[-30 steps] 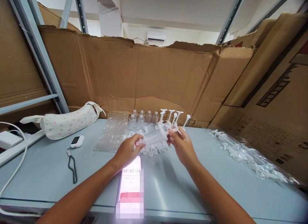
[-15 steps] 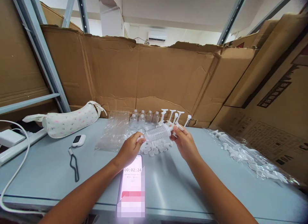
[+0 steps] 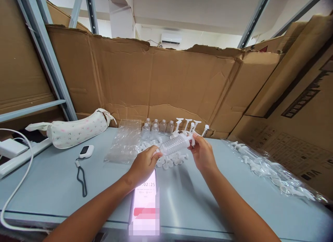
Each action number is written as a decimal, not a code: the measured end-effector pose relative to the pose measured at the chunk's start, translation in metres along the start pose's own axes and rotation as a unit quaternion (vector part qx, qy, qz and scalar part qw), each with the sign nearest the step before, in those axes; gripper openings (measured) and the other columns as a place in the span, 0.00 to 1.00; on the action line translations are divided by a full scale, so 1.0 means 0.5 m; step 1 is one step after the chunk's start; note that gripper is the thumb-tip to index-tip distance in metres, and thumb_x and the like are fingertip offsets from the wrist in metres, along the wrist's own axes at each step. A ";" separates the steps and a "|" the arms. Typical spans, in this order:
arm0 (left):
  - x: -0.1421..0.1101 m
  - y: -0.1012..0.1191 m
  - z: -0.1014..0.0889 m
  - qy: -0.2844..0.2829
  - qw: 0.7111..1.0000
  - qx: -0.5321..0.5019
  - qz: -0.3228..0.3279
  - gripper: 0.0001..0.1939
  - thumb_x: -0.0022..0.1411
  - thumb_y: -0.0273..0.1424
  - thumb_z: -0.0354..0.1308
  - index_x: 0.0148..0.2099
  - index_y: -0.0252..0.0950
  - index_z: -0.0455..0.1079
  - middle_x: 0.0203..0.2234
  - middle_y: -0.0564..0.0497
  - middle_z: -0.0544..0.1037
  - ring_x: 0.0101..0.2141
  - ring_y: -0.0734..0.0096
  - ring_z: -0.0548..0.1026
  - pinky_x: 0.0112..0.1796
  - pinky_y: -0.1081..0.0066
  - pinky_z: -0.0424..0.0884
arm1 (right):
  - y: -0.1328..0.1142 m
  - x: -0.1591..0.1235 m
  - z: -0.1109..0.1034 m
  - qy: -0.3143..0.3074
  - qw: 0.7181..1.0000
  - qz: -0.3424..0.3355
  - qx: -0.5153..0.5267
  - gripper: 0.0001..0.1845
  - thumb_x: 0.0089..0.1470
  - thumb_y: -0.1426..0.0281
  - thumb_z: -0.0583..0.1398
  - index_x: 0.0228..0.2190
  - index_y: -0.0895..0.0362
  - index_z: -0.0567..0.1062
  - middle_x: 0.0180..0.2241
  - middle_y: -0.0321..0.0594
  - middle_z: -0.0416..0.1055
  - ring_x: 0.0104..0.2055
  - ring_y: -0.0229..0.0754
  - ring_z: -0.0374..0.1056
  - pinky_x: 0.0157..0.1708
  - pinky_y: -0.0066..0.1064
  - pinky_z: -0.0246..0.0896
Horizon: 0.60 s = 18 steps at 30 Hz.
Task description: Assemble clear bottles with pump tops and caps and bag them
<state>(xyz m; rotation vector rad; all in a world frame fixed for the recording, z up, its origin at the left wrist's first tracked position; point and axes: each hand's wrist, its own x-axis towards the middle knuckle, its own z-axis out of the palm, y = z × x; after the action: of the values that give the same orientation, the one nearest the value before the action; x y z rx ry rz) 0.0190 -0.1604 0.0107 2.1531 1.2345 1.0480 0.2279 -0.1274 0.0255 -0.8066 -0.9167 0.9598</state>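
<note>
My left hand (image 3: pixel 144 165) is closed around the left end of a clear ribbed plastic tube (image 3: pixel 174 145), tilted up to the right above the table. At the tube's right end, the fingers of my right hand (image 3: pixel 203 154) pinch its white end piece. Exact fit of the parts there is hidden by the fingers. Just behind, several white T-handled plungers (image 3: pixel 187 121) stand up. Small clear bottles (image 3: pixel 154 129) are lined up to their left. Below the tube lie many small white plastic caps or fittings (image 3: pixel 166 163).
A phone (image 3: pixel 144 207) showing a timer lies in front of the left hand. Leftward are a plastic bag (image 3: pixel 122 143), a small white device with a strap (image 3: pixel 86 152) and a patterned pouch (image 3: pixel 78 131). Bagged white parts (image 3: pixel 270 171) lie right; cardboard (image 3: pixel 166 79) walls the back.
Both hands and the tube have shifted slightly right in view, along with the whole scene. The tube now tilts a little more, its right end higher. The grips stay the same.
</note>
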 end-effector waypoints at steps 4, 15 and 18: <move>-0.002 -0.001 0.005 0.032 0.991 0.123 0.041 0.14 0.67 0.40 0.41 0.35 0.38 0.61 0.31 0.51 0.72 0.31 0.67 0.67 0.32 0.70 0.59 | 0.000 0.004 0.002 0.007 0.999 0.049 0.017 0.11 0.44 0.61 0.64 0.27 0.56 0.75 0.27 0.38 0.71 0.27 0.37 0.64 0.22 0.27 0.59; 0.004 -0.016 -0.021 0.050 0.990 0.134 -0.001 0.14 0.67 0.38 0.42 0.31 0.39 0.61 0.24 0.54 0.70 0.26 0.69 0.68 0.28 0.72 0.58 | -0.029 0.128 -0.166 0.152 0.971 -0.133 -0.131 0.16 0.41 0.56 0.65 0.32 0.51 0.74 0.31 0.36 0.72 0.27 0.37 0.64 0.23 0.30 0.60; 0.004 -0.018 -0.017 0.038 0.987 0.158 -0.001 0.12 0.66 0.37 0.44 0.32 0.39 0.63 0.25 0.53 0.71 0.26 0.69 0.69 0.28 0.72 0.59 | 0.006 0.153 -0.200 0.124 0.956 -0.129 -0.233 0.20 0.38 0.53 0.64 0.30 0.54 0.74 0.27 0.38 0.71 0.25 0.38 0.63 0.23 0.32 0.62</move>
<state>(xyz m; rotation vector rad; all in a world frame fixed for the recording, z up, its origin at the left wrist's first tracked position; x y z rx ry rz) 0.0083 -0.1541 0.0108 2.3613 1.5272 0.9956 0.3389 -0.0721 0.0045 -1.1447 -1.0123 0.4013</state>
